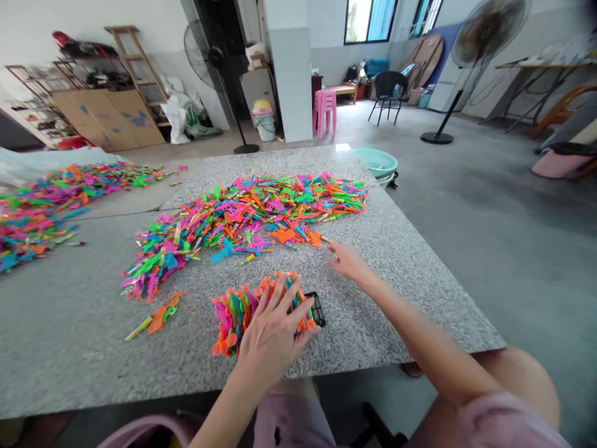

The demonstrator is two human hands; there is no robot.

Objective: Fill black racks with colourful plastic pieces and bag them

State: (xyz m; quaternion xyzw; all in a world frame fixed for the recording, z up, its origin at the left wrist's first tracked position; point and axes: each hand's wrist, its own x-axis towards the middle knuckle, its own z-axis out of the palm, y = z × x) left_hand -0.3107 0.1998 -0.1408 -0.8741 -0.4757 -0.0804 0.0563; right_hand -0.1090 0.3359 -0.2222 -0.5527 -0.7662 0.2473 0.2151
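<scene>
My left hand (275, 330) lies with fingers spread over a tight row of bright plastic toys (233, 314), packed side by side in a small black plastic rack (316, 308). The rack's open-grid end shows at the right; the rest of it is hidden. My right hand (348, 260) reaches forward, its thumb and index finger closed on the thin stick-like end of an orange plastic toy (298, 234). That toy lies at the near edge of a big heap of mixed-colour toys (261, 202). A loose toy (158, 316) with a yellow tube rests left of the rack.
A second heap of toys (51, 202) spreads over the left of the speckled stone table (396, 298). Green basins (377, 163) stand beyond the table's right edge. Farther off are two standing fans, pink stools (325, 112) and a black chair (390, 90).
</scene>
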